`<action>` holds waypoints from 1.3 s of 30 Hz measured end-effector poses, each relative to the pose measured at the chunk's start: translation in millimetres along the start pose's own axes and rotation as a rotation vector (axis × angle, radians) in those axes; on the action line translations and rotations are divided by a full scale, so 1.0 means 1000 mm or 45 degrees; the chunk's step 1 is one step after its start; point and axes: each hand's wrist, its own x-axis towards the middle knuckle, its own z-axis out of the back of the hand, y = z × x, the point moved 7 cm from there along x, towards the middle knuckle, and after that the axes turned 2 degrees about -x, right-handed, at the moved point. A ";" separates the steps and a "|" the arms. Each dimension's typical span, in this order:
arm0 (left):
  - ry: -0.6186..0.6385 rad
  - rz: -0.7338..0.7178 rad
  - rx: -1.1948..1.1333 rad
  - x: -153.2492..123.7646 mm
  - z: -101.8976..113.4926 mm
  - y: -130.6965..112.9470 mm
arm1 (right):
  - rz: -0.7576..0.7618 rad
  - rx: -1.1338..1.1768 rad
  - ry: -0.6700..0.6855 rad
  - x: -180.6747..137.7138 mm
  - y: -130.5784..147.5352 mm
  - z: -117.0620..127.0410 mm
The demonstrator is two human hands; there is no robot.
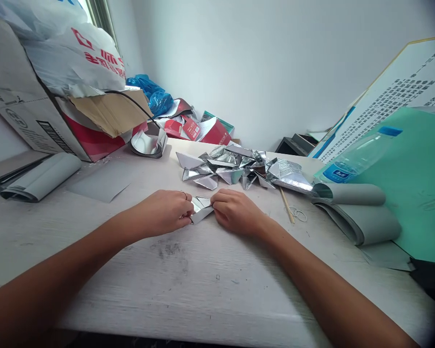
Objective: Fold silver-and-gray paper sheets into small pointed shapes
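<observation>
Between my two hands is a small piece of folded silver foil paper [202,212], shiny on one face and grey on the other. My left hand [170,210], with a ring on one finger, pinches its left end. The other end is gripped by the curled fingers of my right hand [235,210]. Both hands rest low over the table [148,280]. Just beyond them lies a heap of folded silver foil pieces [232,166]. My fingers partly cover the piece I hold.
Grey paper stacks lie folded at left [43,179] and right [362,217], near a flat grey sheet [99,183]. A wooden stick [286,205] and rubber band [299,214] sit beyond my right hand. A plastic bottle [362,154] leans at right; a cardboard box [25,101] stands at left.
</observation>
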 end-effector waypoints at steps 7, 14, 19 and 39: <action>-0.033 -0.036 0.067 0.000 0.003 -0.005 | -0.115 -0.048 0.004 0.000 0.002 0.002; -0.160 -0.004 0.221 0.003 0.001 0.000 | -0.203 0.132 -0.068 -0.003 -0.005 0.004; -0.200 0.018 0.318 0.007 -0.001 0.004 | -0.192 0.218 -0.041 -0.003 -0.004 0.004; -0.228 -0.137 0.151 0.009 -0.006 0.006 | -0.165 0.200 0.081 -0.005 0.003 0.002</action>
